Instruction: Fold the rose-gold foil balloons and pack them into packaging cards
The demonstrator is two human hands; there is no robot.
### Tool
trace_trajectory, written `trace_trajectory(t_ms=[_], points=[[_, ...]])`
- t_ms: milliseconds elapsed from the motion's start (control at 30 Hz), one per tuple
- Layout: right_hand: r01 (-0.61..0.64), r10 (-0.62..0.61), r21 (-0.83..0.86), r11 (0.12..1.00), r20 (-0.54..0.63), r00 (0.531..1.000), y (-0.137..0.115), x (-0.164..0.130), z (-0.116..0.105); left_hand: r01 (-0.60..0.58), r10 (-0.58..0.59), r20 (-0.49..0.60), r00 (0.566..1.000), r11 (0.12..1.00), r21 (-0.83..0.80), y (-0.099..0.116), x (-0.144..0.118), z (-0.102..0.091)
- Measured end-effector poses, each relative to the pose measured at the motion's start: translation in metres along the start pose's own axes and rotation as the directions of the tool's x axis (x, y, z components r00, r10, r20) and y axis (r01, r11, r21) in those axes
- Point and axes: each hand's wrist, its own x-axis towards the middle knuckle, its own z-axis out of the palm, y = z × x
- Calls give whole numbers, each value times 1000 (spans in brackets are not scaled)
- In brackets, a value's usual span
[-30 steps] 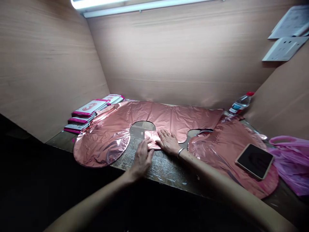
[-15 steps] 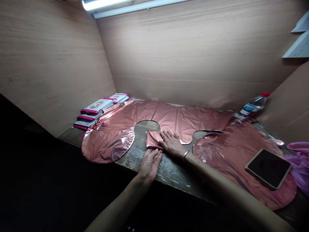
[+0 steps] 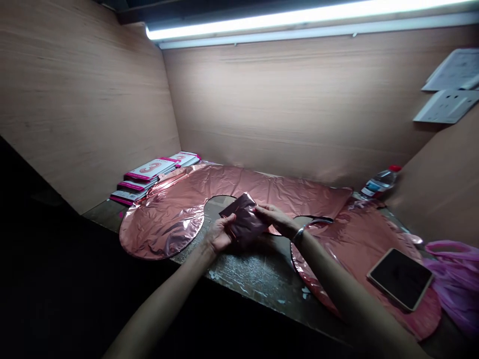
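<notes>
A folded rose-gold foil balloon (image 3: pixel 245 219), now a small flat packet, is held up off the table between my two hands. My left hand (image 3: pixel 220 234) grips its left edge with the thumb on top. My right hand (image 3: pixel 275 217) pinches its upper right edge, and a metal bangle sits on that wrist. Behind and beside the packet lie flat rose-gold foil balloons with curved outlines, one at the left (image 3: pixel 160 224) and another at the right (image 3: pixel 359 239), which passes partly under my right forearm.
White and pink printed packets (image 3: pixel 149 169) are stacked at the back left. A phone-like tablet (image 3: pixel 400 276) rests on the right-hand foil. Near it are a pink plastic bag (image 3: pixel 454 279) and a bottle with a red cap (image 3: pixel 381 182). Wooden panels (image 3: pixel 280 109) enclose the worn tabletop (image 3: pixel 254 279).
The folded foil has come up from the table and tilted, its darker face showing. My right hand has gone from pressing flat to pinching its edge. The camera view has tipped upward.
</notes>
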Motion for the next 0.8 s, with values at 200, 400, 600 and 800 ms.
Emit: trace_trajectory(t_ms=[200, 400, 600, 800], points=[[-8, 18, 367, 930, -23, 1000, 2, -7, 25, 36, -43, 73, 996, 994, 99, 6, 9, 0], [-81, 101, 558, 826, -3, 995, 11, -17, 32, 28, -47, 96, 994, 981, 190, -3, 12, 10], [-105, 149, 649, 753, -12, 989, 17, -18, 21, -75, 31, 153, 988, 955, 287, -2, 18, 16], [18, 111, 686, 728, -143, 983, 24, -17, 20, -201, 145, 181, 973, 913, 354, -11, 24, 15]])
